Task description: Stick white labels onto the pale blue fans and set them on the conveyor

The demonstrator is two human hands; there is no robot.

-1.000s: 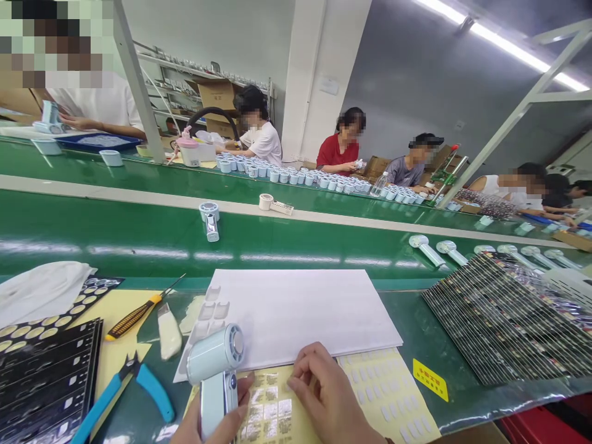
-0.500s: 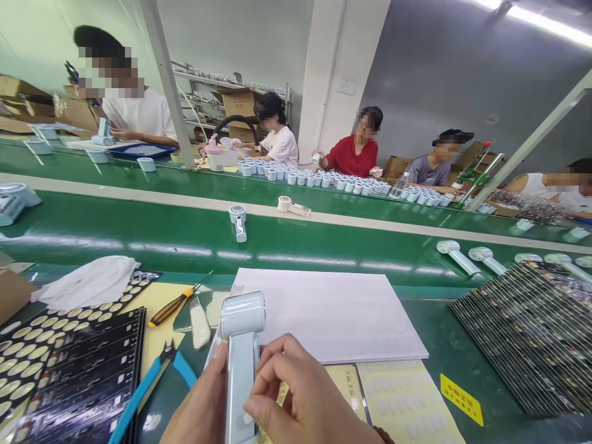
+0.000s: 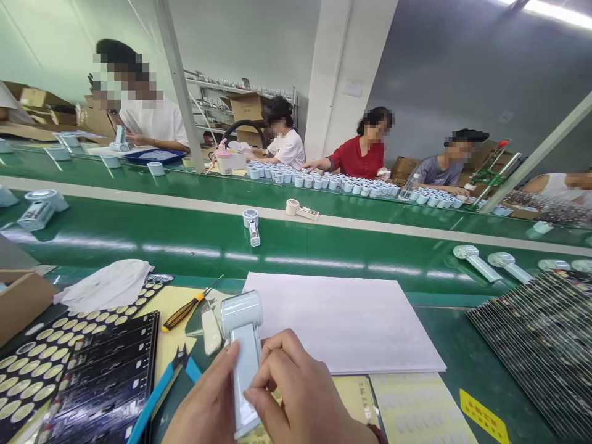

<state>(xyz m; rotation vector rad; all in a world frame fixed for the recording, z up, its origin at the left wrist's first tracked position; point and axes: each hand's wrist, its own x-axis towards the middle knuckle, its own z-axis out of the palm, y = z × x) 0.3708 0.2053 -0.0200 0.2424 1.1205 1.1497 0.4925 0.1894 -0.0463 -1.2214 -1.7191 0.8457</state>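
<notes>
A light blue handheld fan [image 3: 245,351] stands tilted in front of me, its round head uppermost and its handle towards me. Closed around the handle's left side is my left hand [image 3: 208,401], thumb along the edge. My right hand [image 3: 303,394] is on the other side with its fingers curled. Its thumb and index finger pinch together at the lower handle, touching the front face; whatever sits between the fingertips is too small to tell. Beneath the hands lie a white paper stack [image 3: 337,320] and a yellowish sheet of small clear stickers [image 3: 416,407].
On the left are blue-handled cutters [image 3: 157,394], a screwdriver [image 3: 185,311], a white-handled scraper [image 3: 211,330], black label sheets [image 3: 106,370] and a white cloth [image 3: 106,283]. Stacked dark sheets [image 3: 536,345] stand right. More fans [image 3: 252,228] lie on the green belt [image 3: 324,246]; co-workers sit beyond.
The view has shifted slightly, moving the surroundings rightward. The fan handle leans more to the right at its lower end. Both hands keep their hold. A co-worker in red has reached down to the fan parts.
</notes>
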